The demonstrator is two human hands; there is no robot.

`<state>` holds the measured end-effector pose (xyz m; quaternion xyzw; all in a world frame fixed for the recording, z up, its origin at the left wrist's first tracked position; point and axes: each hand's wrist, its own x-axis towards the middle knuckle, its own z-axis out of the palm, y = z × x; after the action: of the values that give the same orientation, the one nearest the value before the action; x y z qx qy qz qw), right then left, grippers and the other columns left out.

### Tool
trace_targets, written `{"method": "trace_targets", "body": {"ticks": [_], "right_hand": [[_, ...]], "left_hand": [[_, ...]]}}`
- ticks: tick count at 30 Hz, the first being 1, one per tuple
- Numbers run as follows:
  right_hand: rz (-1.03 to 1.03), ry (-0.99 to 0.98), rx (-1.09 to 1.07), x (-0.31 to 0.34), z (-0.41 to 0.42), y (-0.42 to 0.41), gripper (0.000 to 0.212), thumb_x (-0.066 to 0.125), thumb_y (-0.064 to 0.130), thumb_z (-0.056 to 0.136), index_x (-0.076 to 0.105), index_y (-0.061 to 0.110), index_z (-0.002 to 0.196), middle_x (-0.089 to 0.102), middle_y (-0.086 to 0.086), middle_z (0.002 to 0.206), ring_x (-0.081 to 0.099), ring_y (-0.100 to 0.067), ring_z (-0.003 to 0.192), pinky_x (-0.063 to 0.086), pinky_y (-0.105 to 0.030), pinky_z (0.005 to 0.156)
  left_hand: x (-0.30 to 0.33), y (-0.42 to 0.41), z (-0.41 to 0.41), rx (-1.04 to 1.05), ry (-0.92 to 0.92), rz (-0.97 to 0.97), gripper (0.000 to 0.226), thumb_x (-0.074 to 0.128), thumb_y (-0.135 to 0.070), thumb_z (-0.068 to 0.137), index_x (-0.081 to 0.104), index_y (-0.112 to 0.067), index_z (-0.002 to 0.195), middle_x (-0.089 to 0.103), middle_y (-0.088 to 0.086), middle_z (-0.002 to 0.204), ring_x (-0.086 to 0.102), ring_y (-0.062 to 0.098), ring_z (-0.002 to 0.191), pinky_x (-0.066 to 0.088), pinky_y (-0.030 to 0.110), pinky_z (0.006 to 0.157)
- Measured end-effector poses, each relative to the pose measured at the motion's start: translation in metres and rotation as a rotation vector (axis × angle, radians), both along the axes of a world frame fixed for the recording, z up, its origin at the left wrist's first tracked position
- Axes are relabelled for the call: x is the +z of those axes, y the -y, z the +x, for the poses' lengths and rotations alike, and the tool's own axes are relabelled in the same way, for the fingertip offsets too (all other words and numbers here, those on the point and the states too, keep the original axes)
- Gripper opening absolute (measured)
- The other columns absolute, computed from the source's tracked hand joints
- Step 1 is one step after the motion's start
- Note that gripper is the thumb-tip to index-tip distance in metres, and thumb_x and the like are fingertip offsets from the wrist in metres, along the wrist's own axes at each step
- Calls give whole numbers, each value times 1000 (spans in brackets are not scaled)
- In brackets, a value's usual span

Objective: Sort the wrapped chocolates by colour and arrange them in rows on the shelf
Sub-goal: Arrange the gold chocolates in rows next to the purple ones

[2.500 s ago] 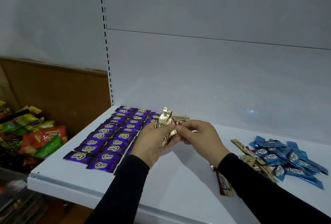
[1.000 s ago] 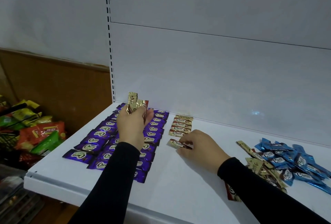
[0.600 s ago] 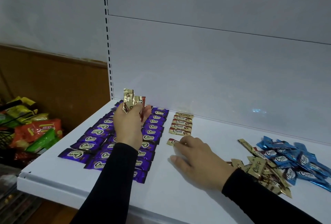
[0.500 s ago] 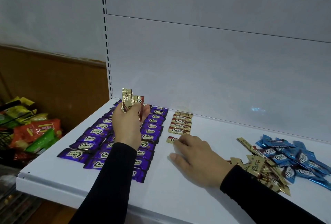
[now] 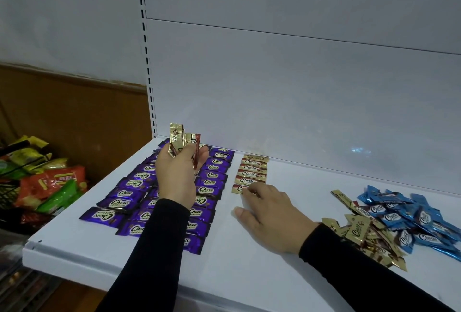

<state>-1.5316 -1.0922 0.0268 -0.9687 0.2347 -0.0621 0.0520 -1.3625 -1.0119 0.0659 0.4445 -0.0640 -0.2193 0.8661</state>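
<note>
A white shelf (image 5: 249, 257) holds purple rows (image 5: 209, 182) and a short gold row (image 5: 253, 170). My left hand (image 5: 178, 178) grips spare golds (image 5: 182, 143); my right hand (image 5: 270, 214) lies flat, fingertips pressing the newest gold (image 5: 238, 189). Dragging my fingers away could skew it, and my right sleeve could scatter the unsorted pile (image 5: 389, 227).

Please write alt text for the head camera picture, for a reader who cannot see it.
A person's right hand sets a gold chocolate at the front of a gold row on a white shelf, beside purple rows. The left hand holds up more gold chocolates.
</note>
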Motion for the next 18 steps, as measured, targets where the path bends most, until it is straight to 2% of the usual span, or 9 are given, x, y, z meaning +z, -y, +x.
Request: {"method": "trace_targets", "body": {"ticks": [11, 15, 17, 18], "right_hand": [[8, -7, -13, 0, 1, 1, 47, 27, 54, 101, 48, 20, 127, 39, 3, 135, 35, -18, 125, 30, -36, 103], [12, 20, -9, 1, 1, 0, 56, 21, 60, 98, 48, 22, 127, 39, 4, 134, 36, -18, 123, 31, -35, 102], [12, 57, -4, 5, 1, 4, 69, 12, 65, 89, 52, 23, 126, 44, 4, 131, 42, -19, 120, 35, -36, 99], [8, 93, -6, 7, 1, 9, 69, 14, 64, 87, 57, 22, 121, 48, 3, 127, 47, -21, 116, 39, -36, 96]], "left_hand": [[1, -2, -2, -11, -23, 8, 17, 61, -3, 96, 64, -20, 97, 72, 9, 94, 76, 20, 82, 60, 26, 66], [1, -2, -1, -17, -16, 17, 18, 61, -3, 96, 64, -17, 108, 72, 9, 98, 76, 19, 83, 60, 26, 67], [1, -1, -1, -26, -7, 20, 22, 61, -2, 96, 63, -11, 116, 72, 10, 98, 76, 19, 82, 60, 25, 65], [1, -1, -2, -39, 1, 19, 23, 61, -2, 96, 63, -9, 118, 72, 11, 97, 76, 19, 81, 59, 25, 64]]}}
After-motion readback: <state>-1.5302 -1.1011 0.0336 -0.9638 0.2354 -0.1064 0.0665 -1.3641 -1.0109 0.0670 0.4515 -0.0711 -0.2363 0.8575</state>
